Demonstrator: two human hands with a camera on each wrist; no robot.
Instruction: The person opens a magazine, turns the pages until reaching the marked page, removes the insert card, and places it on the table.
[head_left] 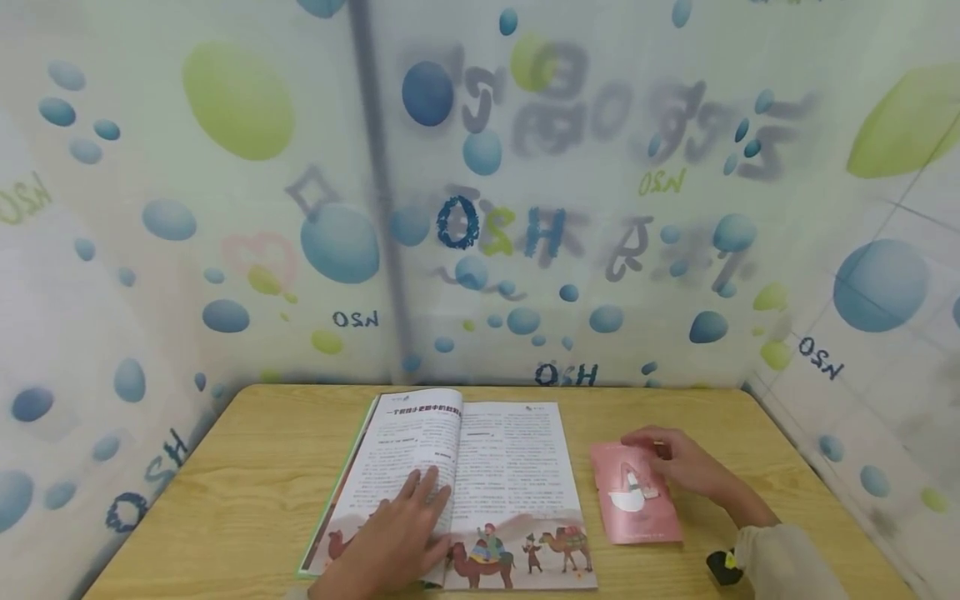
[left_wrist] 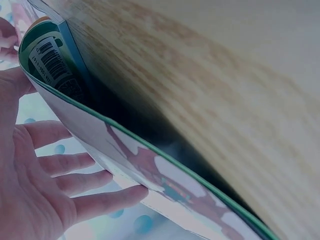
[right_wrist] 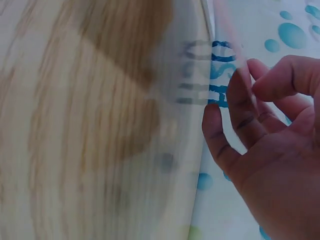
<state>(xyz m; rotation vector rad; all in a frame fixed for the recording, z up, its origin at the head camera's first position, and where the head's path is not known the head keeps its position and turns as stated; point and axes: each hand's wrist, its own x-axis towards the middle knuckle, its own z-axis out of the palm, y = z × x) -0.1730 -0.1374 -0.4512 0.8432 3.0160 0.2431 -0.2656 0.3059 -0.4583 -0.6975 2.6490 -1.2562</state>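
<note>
An open magazine [head_left: 517, 467] lies on the table, with printed text and camel drawings along the bottom of its pages. My left hand [head_left: 397, 533] rests on the lower left page with fingers extended. In the left wrist view, those straight fingers [left_wrist: 107, 202] touch the page, and a barcode shows on the curled cover. To the right of the magazine is a thin, flat pink packet or card [head_left: 622, 479] with a white drawing. My right hand [head_left: 686, 467] pinches its upper right edge between thumb and fingers; the right wrist view shows this pink edge [right_wrist: 231, 27] nearly side-on.
The wooden table [head_left: 225, 475] reaches back to a curtain [head_left: 480, 333] printed with bubbles and lettering, which also hangs at both sides. A small black object with a yellow part [head_left: 724, 567] sits by the right sleeve [head_left: 783, 562].
</note>
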